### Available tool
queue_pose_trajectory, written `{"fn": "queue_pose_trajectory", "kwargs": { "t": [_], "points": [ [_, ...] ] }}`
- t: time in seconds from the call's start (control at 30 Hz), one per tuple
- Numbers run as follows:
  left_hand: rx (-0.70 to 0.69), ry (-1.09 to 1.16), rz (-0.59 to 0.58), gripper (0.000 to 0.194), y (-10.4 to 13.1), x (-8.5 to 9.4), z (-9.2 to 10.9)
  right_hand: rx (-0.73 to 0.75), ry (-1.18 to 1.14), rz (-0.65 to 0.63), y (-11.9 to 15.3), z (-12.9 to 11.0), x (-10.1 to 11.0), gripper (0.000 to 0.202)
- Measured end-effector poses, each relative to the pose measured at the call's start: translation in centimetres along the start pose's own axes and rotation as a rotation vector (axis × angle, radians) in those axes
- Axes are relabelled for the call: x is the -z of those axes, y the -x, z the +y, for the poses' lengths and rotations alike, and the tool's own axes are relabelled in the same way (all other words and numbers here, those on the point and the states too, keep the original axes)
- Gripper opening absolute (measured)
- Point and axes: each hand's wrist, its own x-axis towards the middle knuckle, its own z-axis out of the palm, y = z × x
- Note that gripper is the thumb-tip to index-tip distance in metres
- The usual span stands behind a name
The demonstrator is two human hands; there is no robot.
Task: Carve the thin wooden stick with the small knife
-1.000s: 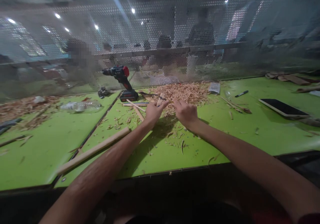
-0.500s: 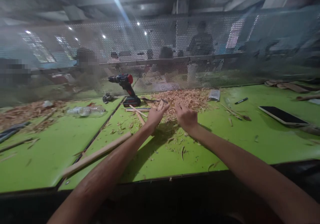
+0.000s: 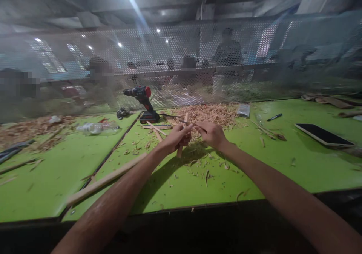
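Observation:
My left hand is closed around a short, pale wood strip. The strip stands nearly upright, its top above the fingers and its lower end below them. Close on its right, my right hand is closed on a knife; its thin dark blade lies across the strip near my left thumb. The knife's handle is hidden in my fingers. Both hands are just above the bench, with wood shavings behind them and scattered curls below.
A cordless drill stands behind my left hand. A long wooden stick lies beside my left forearm. Farther left is a clear plastic bottle. A tablet and a pen lie right. A perforated screen borders the green bench.
The wood strip has turned more upright in my left hand. My right hand has moved left to meet it, and the blade now crosses the strip.

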Motion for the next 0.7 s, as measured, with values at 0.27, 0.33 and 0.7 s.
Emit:
{"fn": "queue_pose_trajectory", "kwargs": {
  "t": [0.27,0.33,0.7],
  "points": [
    [-0.118,-0.343,0.304,0.053,-0.4,-0.5,-0.8,0.071,0.160,-0.014,-0.3,-0.3,1.5,0.040],
    [-0.148,-0.446,0.371,0.052,-0.5,-0.3,-1.0,0.055,0.204,-0.020,-0.3,-0.6,1.5,0.041],
    [-0.072,-0.516,0.470,0.054,-0.4,-0.5,-0.6,-0.029,0.337,-0.049,-0.2,-1.7,1.5,0.040]
  ]
}}
